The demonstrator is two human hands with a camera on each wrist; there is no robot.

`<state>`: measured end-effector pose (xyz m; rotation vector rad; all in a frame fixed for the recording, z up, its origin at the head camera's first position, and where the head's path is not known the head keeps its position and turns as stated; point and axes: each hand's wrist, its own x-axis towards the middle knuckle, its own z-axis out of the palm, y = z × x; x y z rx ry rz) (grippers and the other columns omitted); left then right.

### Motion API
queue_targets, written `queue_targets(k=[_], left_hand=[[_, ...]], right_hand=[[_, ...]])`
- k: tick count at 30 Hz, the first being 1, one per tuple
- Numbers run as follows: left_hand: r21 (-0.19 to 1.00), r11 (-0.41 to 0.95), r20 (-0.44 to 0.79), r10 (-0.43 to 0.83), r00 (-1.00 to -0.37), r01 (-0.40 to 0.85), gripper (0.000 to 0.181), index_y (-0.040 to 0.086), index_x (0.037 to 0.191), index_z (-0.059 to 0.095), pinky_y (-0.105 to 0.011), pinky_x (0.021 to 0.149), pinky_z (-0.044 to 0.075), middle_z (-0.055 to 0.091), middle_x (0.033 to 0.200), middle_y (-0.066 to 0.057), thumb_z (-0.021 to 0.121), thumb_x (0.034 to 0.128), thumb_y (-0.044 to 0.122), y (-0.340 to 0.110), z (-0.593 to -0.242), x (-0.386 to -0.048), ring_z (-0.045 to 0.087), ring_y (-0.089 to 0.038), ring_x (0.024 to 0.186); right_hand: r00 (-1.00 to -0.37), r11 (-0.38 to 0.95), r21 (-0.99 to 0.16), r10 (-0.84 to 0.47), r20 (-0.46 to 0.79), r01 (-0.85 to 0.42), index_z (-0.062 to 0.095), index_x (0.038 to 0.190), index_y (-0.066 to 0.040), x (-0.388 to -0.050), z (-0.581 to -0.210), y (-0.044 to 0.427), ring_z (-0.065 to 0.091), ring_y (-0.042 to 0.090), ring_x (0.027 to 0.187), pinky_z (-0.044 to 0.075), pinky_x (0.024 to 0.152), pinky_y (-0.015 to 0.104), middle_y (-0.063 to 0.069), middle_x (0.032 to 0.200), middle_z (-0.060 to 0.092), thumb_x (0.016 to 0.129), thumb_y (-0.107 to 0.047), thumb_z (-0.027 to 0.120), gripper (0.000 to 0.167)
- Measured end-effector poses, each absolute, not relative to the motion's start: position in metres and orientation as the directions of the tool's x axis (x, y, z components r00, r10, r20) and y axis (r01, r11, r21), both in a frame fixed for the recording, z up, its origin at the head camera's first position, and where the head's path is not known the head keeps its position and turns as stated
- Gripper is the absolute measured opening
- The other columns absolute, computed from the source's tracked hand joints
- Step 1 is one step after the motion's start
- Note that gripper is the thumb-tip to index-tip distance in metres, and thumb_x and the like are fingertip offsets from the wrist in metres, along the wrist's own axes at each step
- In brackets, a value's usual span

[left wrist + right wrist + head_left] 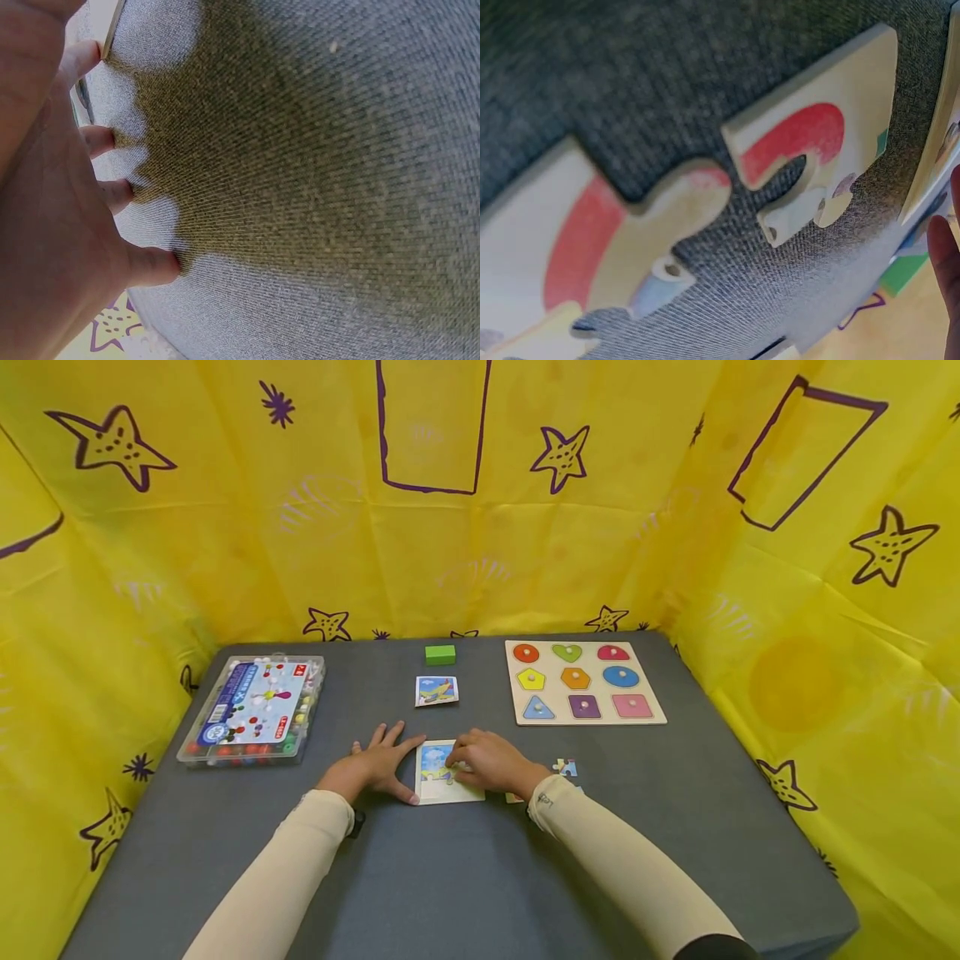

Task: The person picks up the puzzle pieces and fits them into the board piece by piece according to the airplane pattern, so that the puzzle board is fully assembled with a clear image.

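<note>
A small jigsaw puzzle board (432, 793) with a pale frame lies mid-table, its upper part filled with a blue-sky picture. My left hand (377, 767) spreads its fingers at the board's left side, the thumb touching the lower left edge. In the left wrist view, the other fingertips (154, 266) rest on the cloth. Over the board, my right hand (491, 762) has curled fingers and appears to pinch a puzzle piece (450, 778), mostly covered by the fingers. Loose puzzle pieces (565, 767) lie right of that hand; two with red arcs (799, 139) fill the right wrist view.
Behind the board are a picture card (437, 691) and a green block (440, 655). A wooden shape-peg board (553, 683) lies back right. A clear case of colored beads (251, 710) sits at left. Yellow patterned cloth (450, 560) encloses the grey table (435, 885).
</note>
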<state>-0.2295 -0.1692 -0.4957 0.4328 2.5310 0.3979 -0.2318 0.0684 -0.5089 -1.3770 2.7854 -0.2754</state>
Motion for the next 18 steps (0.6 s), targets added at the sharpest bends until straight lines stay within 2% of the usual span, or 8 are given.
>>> queue_targets(k=[9, 13, 18], left_hand=[[0.372, 0.895, -0.442, 0.403, -0.802, 0.245, 0.108, 0.025, 0.156, 0.024, -0.078, 0.103, 0.007, 0.001, 0.162, -0.02, 0.082, 0.0687, 0.055, -0.163, -0.496, -0.231, -0.003, -0.049, 0.146], [0.367, 0.899, -0.436, 0.393, -0.81, 0.239, 0.109, 0.024, 0.155, 0.025, -0.08, 0.101, 0.007, 0.002, 0.162, -0.021, 0.083, 0.0679, 0.053, -0.167, -0.498, -0.23, -0.003, -0.05, 0.145], [0.382, 0.892, -0.432, 0.404, -0.806, 0.242, 0.11, 0.023, 0.155, 0.025, -0.08, 0.1, 0.006, 0.002, 0.161, -0.022, 0.083, 0.0681, 0.054, -0.17, -0.5, -0.23, -0.003, -0.051, 0.144]], right_hand=[[-0.658, 0.644, -0.175, -0.752, 0.035, -0.745, 0.073, 0.114, -0.019, -0.231, -0.501, 0.09, 0.056, 0.016, 0.099, 0.047, 0.088, 0.034, -0.002, 0.11, 0.066, 0.092, -0.026, 0.065, 0.024], [-0.688, 0.672, -0.172, -0.724, 0.052, -0.72, 0.072, 0.114, -0.015, -0.236, -0.498, 0.127, 0.059, 0.018, 0.101, 0.047, 0.092, 0.036, 0.001, 0.109, 0.066, 0.091, -0.024, 0.067, 0.025], [-0.754, 0.735, -0.242, -0.656, -0.017, -0.634, 0.071, 0.114, -0.01, -0.235, -0.495, 0.19, 0.06, 0.019, 0.104, 0.047, 0.096, 0.039, 0.002, 0.109, 0.067, 0.086, -0.017, 0.07, 0.029]])
